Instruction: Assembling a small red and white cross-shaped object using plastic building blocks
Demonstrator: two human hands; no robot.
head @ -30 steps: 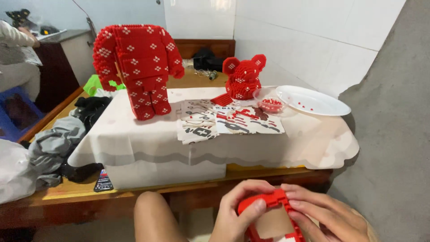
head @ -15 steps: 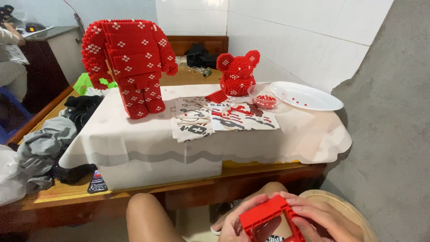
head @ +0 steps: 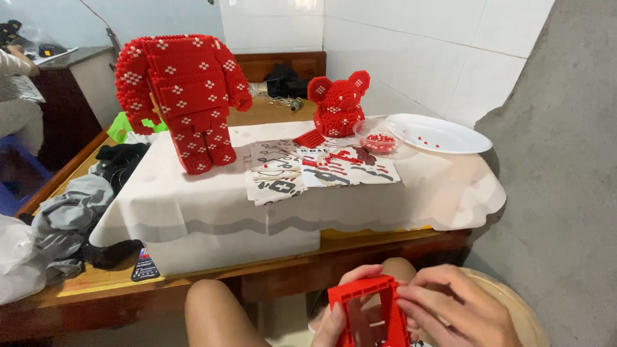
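Red brick frame (head: pixel 369 308) pinched between 2 hands' fingers (head: pixel 424 302).

Red brick frame (head: pixel 367 311), red white-dotted headless figure (head: pixel 183 96), red bear head (head: pixel 339 103), white plate (head: pixel 443 135), white cloth (head: pixel 193 199).

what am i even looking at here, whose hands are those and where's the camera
The camera sits on a person's head and looks down, so the two bare hands at the bottom are their own. The left hand and right hand together hold a red brick frame above their knees. Ahead is a table with a white cloth. On it stand a big red brick body without a head, a small red brick bear, printed sheets, a small bowl of red bricks and a white plate.
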